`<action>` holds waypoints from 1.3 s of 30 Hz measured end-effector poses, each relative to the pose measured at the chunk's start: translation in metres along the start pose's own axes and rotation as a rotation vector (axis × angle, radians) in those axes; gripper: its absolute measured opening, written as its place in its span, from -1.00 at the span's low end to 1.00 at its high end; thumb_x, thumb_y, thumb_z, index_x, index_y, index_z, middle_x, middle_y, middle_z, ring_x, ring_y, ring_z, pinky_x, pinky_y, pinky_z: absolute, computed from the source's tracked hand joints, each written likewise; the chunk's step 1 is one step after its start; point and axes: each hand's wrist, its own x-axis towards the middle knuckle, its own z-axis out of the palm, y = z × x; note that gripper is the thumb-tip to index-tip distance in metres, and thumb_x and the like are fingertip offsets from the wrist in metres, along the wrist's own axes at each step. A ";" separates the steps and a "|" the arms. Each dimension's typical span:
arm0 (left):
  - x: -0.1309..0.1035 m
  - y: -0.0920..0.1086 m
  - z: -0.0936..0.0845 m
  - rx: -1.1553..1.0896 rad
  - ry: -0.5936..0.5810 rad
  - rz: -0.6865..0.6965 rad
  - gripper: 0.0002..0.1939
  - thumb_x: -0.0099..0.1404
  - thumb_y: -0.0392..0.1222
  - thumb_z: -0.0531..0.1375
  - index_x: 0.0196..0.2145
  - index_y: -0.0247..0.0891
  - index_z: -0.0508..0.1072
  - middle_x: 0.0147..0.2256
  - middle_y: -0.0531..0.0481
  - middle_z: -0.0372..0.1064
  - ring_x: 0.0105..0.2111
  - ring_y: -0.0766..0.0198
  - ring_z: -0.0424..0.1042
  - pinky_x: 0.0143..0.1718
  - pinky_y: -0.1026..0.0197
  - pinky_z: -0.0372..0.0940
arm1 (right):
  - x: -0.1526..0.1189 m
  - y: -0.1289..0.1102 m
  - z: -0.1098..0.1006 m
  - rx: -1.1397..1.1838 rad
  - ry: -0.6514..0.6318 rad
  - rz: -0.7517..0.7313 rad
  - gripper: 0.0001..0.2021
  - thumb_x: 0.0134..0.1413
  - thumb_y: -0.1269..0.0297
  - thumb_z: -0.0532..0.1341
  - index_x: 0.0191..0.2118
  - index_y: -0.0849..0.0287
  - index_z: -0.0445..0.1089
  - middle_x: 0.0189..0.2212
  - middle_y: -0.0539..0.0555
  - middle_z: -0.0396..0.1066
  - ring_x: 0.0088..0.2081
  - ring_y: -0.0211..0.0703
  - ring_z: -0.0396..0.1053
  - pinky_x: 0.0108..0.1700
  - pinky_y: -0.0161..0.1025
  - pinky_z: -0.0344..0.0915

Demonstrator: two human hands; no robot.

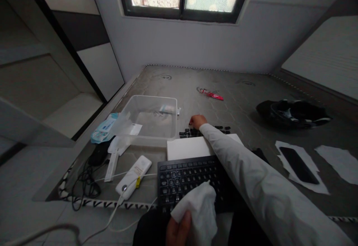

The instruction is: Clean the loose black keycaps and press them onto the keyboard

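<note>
A white wipe hangs from my left hand, pinched between thumb and fingers over the near edge of a black keyboard. Many of the keyboard's lower keys have no caps, while its top row still has them. My right hand reaches past a white box to loose black keycaps laid out in rows. Its fingers are curled closed at the far side of the rows; what they hold, if anything, is hidden. The right forearm covers part of the box and the keyboard.
Left of the keycaps stands a clear plastic bin. Nearby lie a blue wipes pack, a white power strip with cords and a black cable. A red packet, a black cap-like item and a phone are farther off.
</note>
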 end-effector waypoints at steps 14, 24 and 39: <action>-0.016 0.004 0.013 -0.259 -0.253 0.157 -0.63 -0.05 -0.20 0.26 -0.22 -0.34 0.42 -0.36 -0.10 0.48 -0.25 0.11 0.42 -0.24 0.17 0.30 | -0.203 -0.037 -0.102 0.668 0.410 -0.196 -0.77 0.02 0.12 0.07 -0.27 0.12 0.32 -0.45 0.01 0.46 -0.40 -0.24 0.39 -0.29 -0.34 0.23; -0.042 -0.010 0.016 -0.389 -0.348 0.311 -0.68 -0.03 -0.25 0.20 -0.26 -0.39 0.42 -0.39 -0.11 0.46 -0.35 0.16 0.43 -0.35 0.22 0.29 | -0.382 -0.092 -0.063 1.003 0.310 -0.010 -0.74 -0.06 0.08 0.13 -0.34 0.17 0.36 -0.77 -0.08 0.33 -0.70 -0.29 0.28 -0.57 -0.40 0.18; -0.065 -0.020 0.009 -0.166 -0.732 0.336 -0.64 -0.12 -0.39 0.19 -0.27 -0.48 0.46 -0.33 -0.19 0.46 -0.33 0.15 0.41 -0.30 0.23 0.24 | -0.385 -0.059 -0.044 1.477 0.114 0.045 -0.64 -0.21 0.05 0.22 -0.35 0.27 0.36 -0.79 -0.08 0.25 -0.72 -0.33 0.19 -0.63 -0.39 0.13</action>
